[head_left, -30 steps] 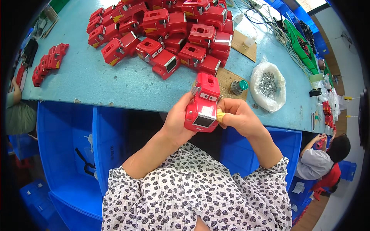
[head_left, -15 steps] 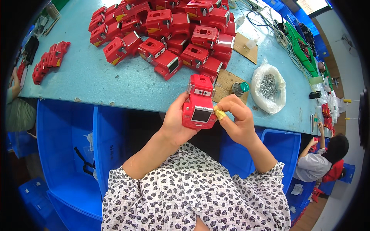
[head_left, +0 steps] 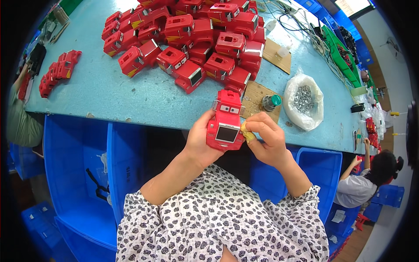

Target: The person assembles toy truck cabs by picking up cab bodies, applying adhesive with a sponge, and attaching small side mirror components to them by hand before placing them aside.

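My left hand [head_left: 201,139] is closed round the left side of a red toy truck cab [head_left: 226,118], held upright in front of me just off the table's near edge. Eyes on a white strip and a dark, silver-framed grille face up toward me. A small yellow cloth [head_left: 248,132] is pinched between the thumb and fingers of my right hand [head_left: 268,139]. It presses against the cab's right side, beside the grille frame. My left fingertips are partly hidden behind the cab.
A heap of red truck cabs [head_left: 187,72] covers the far middle of the blue-green table [head_left: 144,98]. To the right are a green-capped jar [head_left: 271,102] on cardboard and a white bag [head_left: 291,98] of small metal parts. Blue bins [head_left: 78,174] stand below. A co-worker [head_left: 360,185] sits at right.
The toy cab has tipped slightly and sits a little lower in my left hand. My right hand and the yellow cloth have shifted slightly along its right side.
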`<state>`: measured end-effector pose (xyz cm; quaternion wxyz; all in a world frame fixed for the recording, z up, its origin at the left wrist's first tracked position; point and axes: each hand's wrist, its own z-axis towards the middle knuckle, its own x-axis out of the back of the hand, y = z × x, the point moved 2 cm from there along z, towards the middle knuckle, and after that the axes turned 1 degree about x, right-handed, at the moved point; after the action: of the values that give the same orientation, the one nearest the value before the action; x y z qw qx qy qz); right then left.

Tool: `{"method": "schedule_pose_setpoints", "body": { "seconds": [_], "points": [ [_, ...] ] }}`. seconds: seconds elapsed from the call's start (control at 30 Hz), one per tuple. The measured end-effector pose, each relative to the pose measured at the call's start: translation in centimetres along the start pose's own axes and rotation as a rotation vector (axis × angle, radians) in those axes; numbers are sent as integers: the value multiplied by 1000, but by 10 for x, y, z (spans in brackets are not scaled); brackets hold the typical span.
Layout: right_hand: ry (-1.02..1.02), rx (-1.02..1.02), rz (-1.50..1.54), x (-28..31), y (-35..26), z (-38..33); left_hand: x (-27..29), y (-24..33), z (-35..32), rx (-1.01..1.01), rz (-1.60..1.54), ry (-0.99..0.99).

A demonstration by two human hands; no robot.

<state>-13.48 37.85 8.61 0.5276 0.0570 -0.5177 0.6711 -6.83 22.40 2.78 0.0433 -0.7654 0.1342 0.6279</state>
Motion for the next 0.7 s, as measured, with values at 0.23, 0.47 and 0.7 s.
{"method": "schedule_pose_setpoints", "body": {
  "seconds": [0.23, 0.47, 0.7],
  "points": [
    [-38, 212, -178, 3, -8, 4, 4, -4, 1, -3, -21, 113],
    [36, -4, -48, -1, 0, -6, -1, -4, 0, 20, -21, 105],
    [92, -149, 194, -8, 15, -18, -5, -2, 1, -17, -2, 120]
  ]
}}
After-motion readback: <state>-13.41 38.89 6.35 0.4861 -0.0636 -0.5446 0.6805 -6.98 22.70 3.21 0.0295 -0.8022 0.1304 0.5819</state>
